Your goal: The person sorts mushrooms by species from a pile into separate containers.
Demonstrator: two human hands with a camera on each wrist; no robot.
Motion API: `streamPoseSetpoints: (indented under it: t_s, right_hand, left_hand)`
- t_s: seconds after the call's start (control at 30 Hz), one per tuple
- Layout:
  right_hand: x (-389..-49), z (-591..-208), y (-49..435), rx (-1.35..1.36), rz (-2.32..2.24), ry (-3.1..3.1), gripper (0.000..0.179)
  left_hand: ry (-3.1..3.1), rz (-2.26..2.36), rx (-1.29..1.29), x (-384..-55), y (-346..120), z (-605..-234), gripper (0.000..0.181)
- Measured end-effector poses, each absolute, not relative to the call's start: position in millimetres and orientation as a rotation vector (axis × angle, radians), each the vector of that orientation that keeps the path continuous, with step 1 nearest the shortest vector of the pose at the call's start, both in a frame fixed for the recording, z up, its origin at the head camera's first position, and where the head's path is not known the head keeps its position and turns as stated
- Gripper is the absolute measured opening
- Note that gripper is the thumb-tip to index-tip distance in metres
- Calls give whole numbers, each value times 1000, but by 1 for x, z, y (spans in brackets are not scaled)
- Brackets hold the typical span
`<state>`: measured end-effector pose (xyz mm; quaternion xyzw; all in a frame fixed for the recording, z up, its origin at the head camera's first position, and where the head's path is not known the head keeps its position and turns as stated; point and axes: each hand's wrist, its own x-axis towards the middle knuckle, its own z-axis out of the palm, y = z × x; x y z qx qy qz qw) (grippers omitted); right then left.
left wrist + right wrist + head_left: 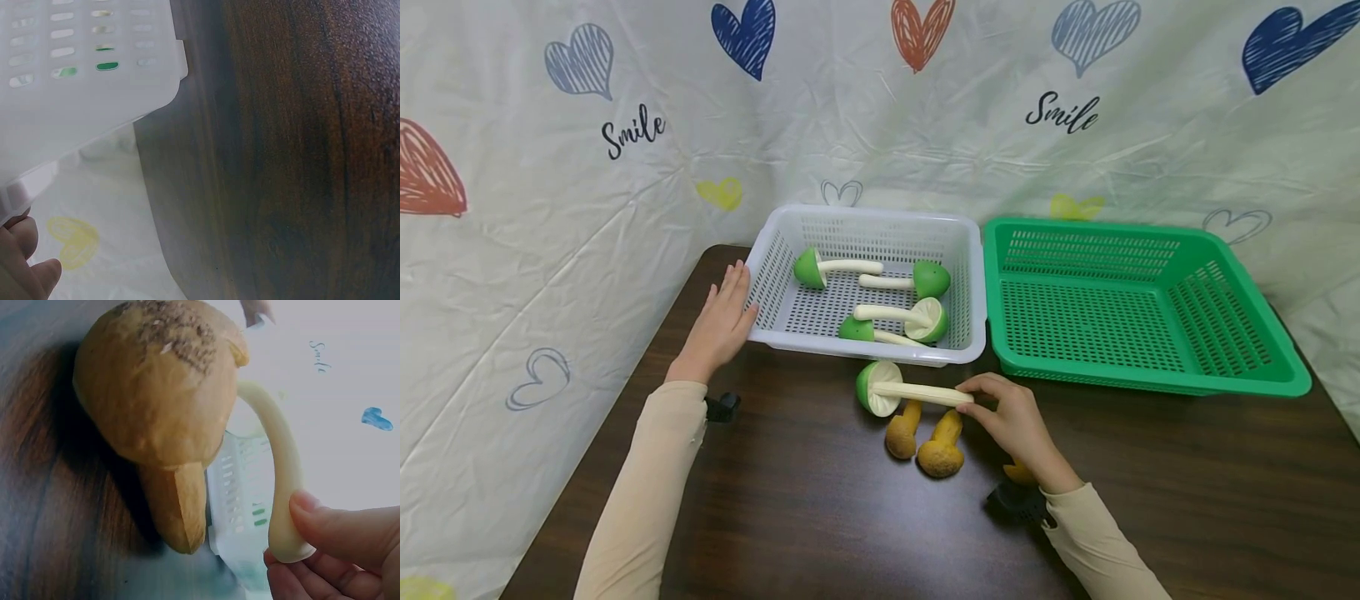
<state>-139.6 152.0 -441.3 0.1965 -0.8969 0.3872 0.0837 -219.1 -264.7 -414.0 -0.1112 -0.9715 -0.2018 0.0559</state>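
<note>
My right hand [1011, 421] pinches a toy mushroom [921, 393] by the end of its pale stem, thumb against fingers. Its green cap points left, in front of the white basket [805, 342]. The right wrist view shows the curved stem [284, 469] between thumb and fingertips. Along the left side of the white basket lies my left hand [718, 321], fingers extended, touching its rim. In the left wrist view, fingertips [25, 237] appear beside the basket corner [144, 94]. Several green-capped mushrooms [932, 279] lie inside the basket.
Two yellow-brown mushrooms [941, 454] lie on the dark wooden table [805, 500] below the held one. Another yellow piece [1019, 473] shows partly under my right wrist. A green basket [1090, 325] stands right of the white one, before a heart-printed cloth [880, 117].
</note>
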Motion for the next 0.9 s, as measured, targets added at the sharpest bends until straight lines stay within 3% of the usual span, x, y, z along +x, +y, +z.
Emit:
streamPoseSetpoints:
  t_s: [0.9]
  right_hand:
    - [-140,-424,141,653,1322,-2598,21]
  left_hand:
    - [-2971,-620,-325,-220,-264,-411,63]
